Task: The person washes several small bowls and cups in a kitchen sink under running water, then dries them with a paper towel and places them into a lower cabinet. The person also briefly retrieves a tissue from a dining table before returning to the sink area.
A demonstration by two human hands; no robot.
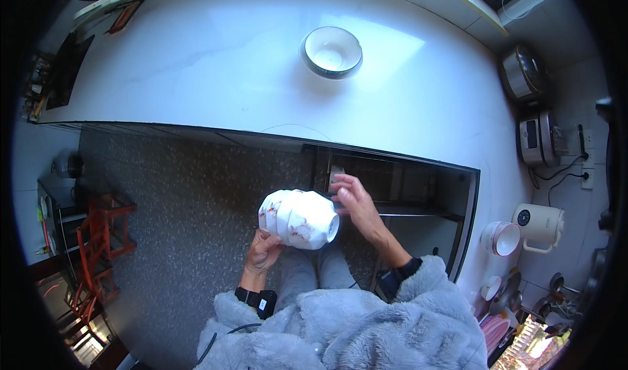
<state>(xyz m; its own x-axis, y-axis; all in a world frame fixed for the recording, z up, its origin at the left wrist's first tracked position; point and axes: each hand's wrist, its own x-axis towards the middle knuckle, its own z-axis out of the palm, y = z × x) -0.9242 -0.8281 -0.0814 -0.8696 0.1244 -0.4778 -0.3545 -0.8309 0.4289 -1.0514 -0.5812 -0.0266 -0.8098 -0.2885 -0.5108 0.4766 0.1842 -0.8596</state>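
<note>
A nested stack of white bowls with a floral pattern (306, 220) is tipped on its side in front of me, the foot of the end bowl facing right. My left hand (265, 252) grips the stack by its lower left side. Just right of the stack, my right hand (356, 206) is raised with its fingers apart, holding nothing. Beyond both hands, another stack of bowls with a dark-rimmed one on top (333, 51) stands upright on the white countertop (206, 76).
Below the counter is an open cabinet compartment (407, 183) with a wire rack. On the right stand more bowls (505, 238), a cream electric kettle (539, 225) and appliances (537, 139) with cords. Red wooden chairs (100, 242) stand at left on the speckled floor.
</note>
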